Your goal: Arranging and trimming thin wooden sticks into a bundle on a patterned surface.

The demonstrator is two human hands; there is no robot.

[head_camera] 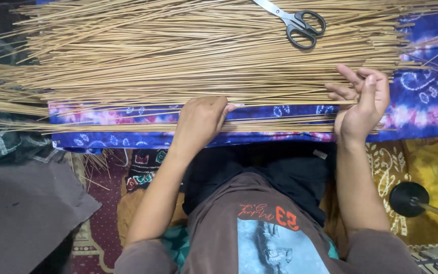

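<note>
Now we pinch a thin bunch of sticks [280, 122] with our clenched left hand [201, 119]; our right hand [361, 101] lies open at three o'clock. Most remain in the big pile [204, 56] at twelve o'clock, under scissors [297, 23].

The sticks [193, 56] are pale tan, lying on a cloth [422, 96] of deep blue with pink patches and white tie-dye swirls. The scissors [300, 23] have black handles and silver blades. The shirt [259, 228] is brown with a blue-grey picture, and the mat [432, 162] is yellow with a pale leafy pattern.
</note>
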